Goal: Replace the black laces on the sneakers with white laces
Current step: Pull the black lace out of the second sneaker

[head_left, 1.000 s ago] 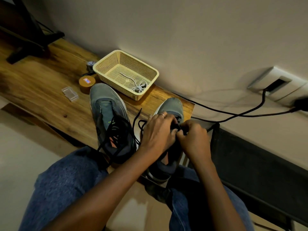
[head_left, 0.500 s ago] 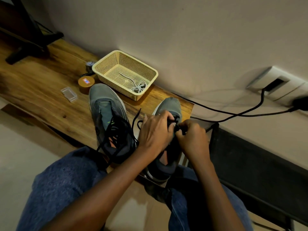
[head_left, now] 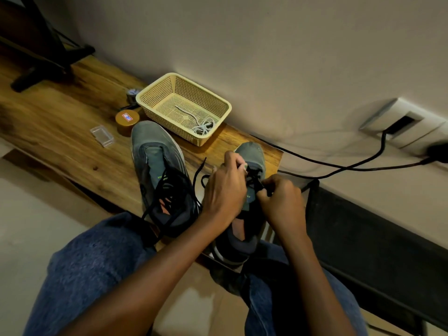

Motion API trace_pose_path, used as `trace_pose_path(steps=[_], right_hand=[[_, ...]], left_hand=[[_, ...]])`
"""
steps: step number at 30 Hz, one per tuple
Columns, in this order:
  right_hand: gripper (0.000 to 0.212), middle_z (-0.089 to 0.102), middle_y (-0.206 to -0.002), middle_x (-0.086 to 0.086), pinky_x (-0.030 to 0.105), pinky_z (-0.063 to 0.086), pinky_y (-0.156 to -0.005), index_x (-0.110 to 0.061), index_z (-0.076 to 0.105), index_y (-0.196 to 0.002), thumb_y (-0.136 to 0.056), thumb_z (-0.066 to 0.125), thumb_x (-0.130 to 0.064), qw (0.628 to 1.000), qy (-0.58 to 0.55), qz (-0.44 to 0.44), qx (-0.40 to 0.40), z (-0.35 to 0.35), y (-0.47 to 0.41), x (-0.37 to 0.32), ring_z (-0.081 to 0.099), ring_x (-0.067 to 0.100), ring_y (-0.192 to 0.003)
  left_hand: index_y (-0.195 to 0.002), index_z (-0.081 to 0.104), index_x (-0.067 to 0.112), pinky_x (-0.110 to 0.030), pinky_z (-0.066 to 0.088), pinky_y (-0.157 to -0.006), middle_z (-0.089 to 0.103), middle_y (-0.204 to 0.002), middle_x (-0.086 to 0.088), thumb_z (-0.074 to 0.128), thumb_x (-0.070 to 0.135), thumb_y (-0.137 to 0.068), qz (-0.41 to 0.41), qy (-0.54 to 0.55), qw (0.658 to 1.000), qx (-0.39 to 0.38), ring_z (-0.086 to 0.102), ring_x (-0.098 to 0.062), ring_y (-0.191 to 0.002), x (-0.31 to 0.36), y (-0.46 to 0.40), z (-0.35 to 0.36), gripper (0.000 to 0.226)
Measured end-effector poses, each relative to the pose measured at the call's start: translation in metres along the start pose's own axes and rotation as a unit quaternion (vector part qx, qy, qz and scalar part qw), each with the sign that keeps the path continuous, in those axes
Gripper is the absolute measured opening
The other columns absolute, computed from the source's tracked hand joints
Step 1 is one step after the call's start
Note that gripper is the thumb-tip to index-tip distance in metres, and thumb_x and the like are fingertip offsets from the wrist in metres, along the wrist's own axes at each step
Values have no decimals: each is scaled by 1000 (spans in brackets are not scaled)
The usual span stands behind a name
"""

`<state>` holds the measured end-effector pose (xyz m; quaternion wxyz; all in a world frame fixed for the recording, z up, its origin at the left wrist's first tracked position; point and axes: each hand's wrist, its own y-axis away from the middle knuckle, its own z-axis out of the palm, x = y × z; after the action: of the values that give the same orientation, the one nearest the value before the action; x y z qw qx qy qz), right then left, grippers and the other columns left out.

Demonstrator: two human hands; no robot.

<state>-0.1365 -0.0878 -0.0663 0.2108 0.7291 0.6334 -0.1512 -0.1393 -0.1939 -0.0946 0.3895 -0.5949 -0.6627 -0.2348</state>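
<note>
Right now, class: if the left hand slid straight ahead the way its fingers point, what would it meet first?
Probably the grey toe of the right sneaker, just beyond the left hand; past it, bare wooden shelf, then wall. Depth is unclear.

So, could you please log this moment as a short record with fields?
left hand: on the black lace of the right sneaker
right hand: pinches black lace
right sneaker: being unlaced
left sneaker: black laces loose
white laces: in basket
surface: wooden shelf
</note>
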Motion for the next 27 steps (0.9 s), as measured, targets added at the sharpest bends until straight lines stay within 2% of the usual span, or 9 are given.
trace_pose_path(steps=[2, 5, 9, 12, 16, 19, 23, 25, 27], right_hand=[[17, 67, -100, 8, 43, 54, -74, -15, 64, -105, -90, 55, -17, 1000, 5, -4, -3, 1, 0, 0, 63, 27, -88], [16, 67, -99, 7, 38, 53, -72, -15, 64, -103, -90, 54, -19, 1000, 12, -8, -4, 1, -1, 0, 63, 27, -89], [16, 68, -100, 7, 39, 54, -74, -15, 64, -103, -90, 55, -18, 1000, 8, -8, -1, 0, 1, 0, 63, 25, -90], [17, 67, -101, 7, 41, 54, -78, -16, 65, -104, -90, 56, -17, 1000, 3, -1, -4, -1, 1, 0, 63, 25, -93], [16, 68, -101, 7, 42, 55, -77, -17, 65, -103, -90, 57, -18, 1000, -5, 3, -9, -2, 0, 0, 64, 25, -91], [15, 68, -100, 7, 44, 55, -75, -17, 65, -102, -90, 58, -20, 1000, -8, 1, -8, 0, -1, 1, 64, 25, -88], [17, 68, -101, 7, 44, 55, -77, -17, 65, -104, -90, 58, -19, 1000, -10, 5, -9, 1, -1, 0, 65, 26, -90], [18, 68, -102, 7, 44, 55, -78, -17, 65, -106, -89, 58, -18, 1000, -13, 8, -9, 1, -1, 1, 64, 25, -90], [17, 68, -101, 7, 44, 55, -77, -16, 65, -105, -89, 58, -17, 1000, -18, 11, -8, 0, -1, 2, 64, 25, -89]], left_hand=[[-110, 49, 19, -26, 30, -61, 64, -93, -1, 46, 25, -99, 3, -41, 999, -28, 61, -22, -87, -1, 0, -2, 13], [-113, 55, 26, -25, 34, -70, 60, -110, 3, 54, 34, -94, 1, -102, 992, -71, 54, -18, -104, -4, -1, 2, 21], [-102, 68, 19, -27, 35, -64, 65, -102, 0, 54, 32, -96, 7, -84, 996, -40, 60, -19, -92, -5, -5, 2, 20], [-97, 69, 15, -31, 41, -62, 70, -91, -6, 54, 29, -96, -14, -46, 999, -18, 63, -25, -82, -7, -9, -4, 20], [-88, 70, 21, -32, 49, -64, 69, -84, 1, 64, 36, -89, -46, -13, 996, -72, 63, -18, -79, -10, -13, -8, 17], [-83, 69, 27, -26, 46, -63, 65, -83, 12, 70, 48, -79, -44, -56, 992, -105, 58, -7, -78, -6, -12, -12, 21], [-78, 63, 26, -27, 38, -62, 64, -90, 6, 64, 40, -87, -28, -94, 991, -96, 54, -12, -79, -5, -14, -11, 17], [-84, 64, 20, -30, 40, -64, 66, -93, -1, 57, 38, -93, -26, -98, 991, -86, 57, -18, -82, -4, -14, -8, 21], [-96, 60, 15, -33, 43, -67, 67, -94, -3, 46, 36, -99, -59, -61, 994, -71, 61, -22, -85, -1, -14, -8, 26]])
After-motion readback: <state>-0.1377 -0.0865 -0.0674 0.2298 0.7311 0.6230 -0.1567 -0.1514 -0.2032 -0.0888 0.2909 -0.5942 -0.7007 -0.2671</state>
